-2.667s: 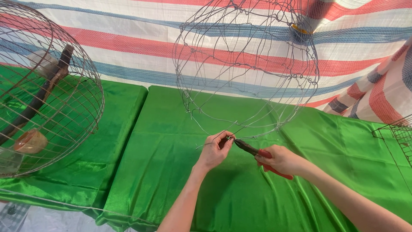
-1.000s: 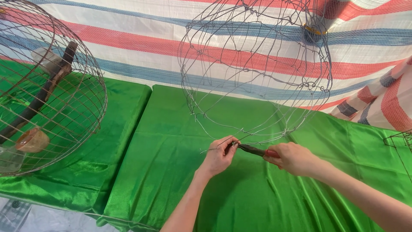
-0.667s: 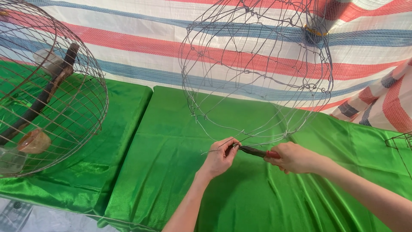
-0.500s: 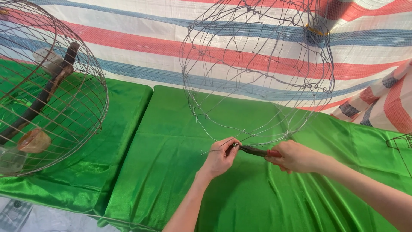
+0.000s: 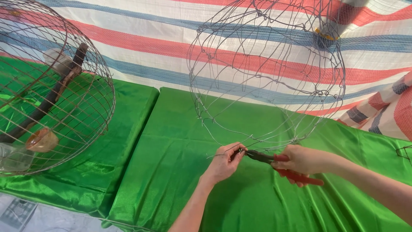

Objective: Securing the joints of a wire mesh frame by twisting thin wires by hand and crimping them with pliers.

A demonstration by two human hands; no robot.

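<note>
A round wire cage frame (image 5: pixel 266 73) hangs above a table draped in green cloth (image 5: pixel 180 172). My left hand (image 5: pixel 225 161) pinches a thin wire end at the frame's bottom rim. My right hand (image 5: pixel 302 161) grips red-handled pliers (image 5: pixel 283 165), whose dark jaws point left and meet the wire right at my left fingertips. Both hands sit just under the frame's lowest ring.
A finished round wire cage (image 5: pixel 47 90) with a wooden perch and small cups rests on the green cloth at the left. A red, white and blue striped tarp (image 5: pixel 171 38) hangs behind. Another wire piece (image 5: pixel 405 150) pokes in at the right edge.
The hands and pliers have stayed at the bottom rim of the frame; the view has shifted slightly and the hanging frame has swayed a little to the right.
</note>
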